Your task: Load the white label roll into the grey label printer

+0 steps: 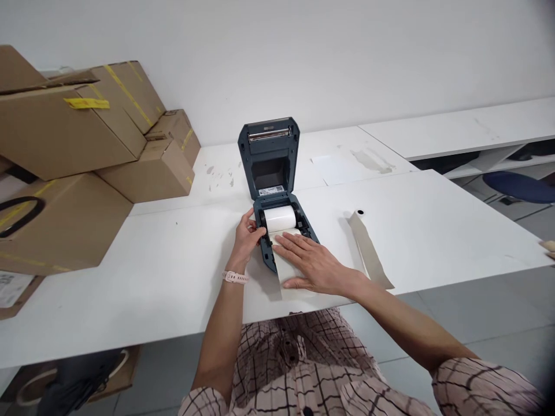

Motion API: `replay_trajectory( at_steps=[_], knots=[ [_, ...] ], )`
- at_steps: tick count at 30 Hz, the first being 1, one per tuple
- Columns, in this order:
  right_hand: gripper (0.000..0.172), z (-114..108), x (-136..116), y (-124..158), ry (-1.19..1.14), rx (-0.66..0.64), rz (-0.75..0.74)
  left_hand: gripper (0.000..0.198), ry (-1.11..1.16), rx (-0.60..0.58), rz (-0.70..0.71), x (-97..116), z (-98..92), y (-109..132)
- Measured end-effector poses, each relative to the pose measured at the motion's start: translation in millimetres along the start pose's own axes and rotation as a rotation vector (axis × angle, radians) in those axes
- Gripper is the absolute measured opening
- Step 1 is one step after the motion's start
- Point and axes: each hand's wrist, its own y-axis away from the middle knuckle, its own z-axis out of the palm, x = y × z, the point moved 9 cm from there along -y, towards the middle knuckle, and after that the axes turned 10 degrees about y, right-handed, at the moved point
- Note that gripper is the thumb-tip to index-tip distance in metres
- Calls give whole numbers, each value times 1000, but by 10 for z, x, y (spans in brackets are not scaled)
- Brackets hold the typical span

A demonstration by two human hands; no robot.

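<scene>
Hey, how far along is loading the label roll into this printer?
Done: the printer has its lid up, and the label roll sits in its bay. In hand: the right hand lies flat on the paper end drawn out over the front, while the left hand is at the printer's left edge. Left: the lid is not yet closed, and a loose strip lies on the table.

Printer (277, 231) at bench (151, 271) centre.
Holds a roll (280, 218) inside; stacked boxes (87, 144) to the left, loose strip (368, 251) to the right, flat sheet (333, 167) behind right.
</scene>
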Motion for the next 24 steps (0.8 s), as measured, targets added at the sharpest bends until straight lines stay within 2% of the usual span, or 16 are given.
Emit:
replay_trajectory(
  at_steps=[2, 4, 6, 7, 9, 10, 12, 14, 17, 20, 24],
  knots=[
    [93, -106, 26, 27, -99, -41, -18, 77, -73, 34, 33, 6, -46, 48],
    [84, -388, 146, 11, -238, -17, -13, 74, -172, 82, 84, 42, -94, 162],
    [66, -863, 463, -80, -352, 178, 90, 75, -247, 85, 127, 86, -68, 334],
    [59, -1132, 695, -138, -384, 335, 181, 76, -280, 66, 151, 115, -19, 432],
    [60, -1535, 1164, -315, -454, 583, 346, 76, -387, 18, 241, 216, 137, 635],
    [65, -1636, 1365, -472, -516, 633, 388, 74, -465, -18, 308, 278, 246, 734],
    [72, -1693, 1688, -873, -650, 629, 427, 69, -633, -155, 441, 358, 524, 912],
    [79, -1664, 1878, -1258, -751, 575, 417, 63, -770, -352, 517, 331, 782, 1052],
    [87, -1600, 1937, -1601, -842, 501, 358, 61, -908, -524, 522, 224, 910, 1136],
    [87, -1597, 1882, -1617, -854, 513, 338, 63, -982, -561, 507, 177, 882, 1120],
    [84, -1662, 1649, -1379, -805, 570, 310, 60, -956, -549, 548, 184, 890, 1160]
  ],
)
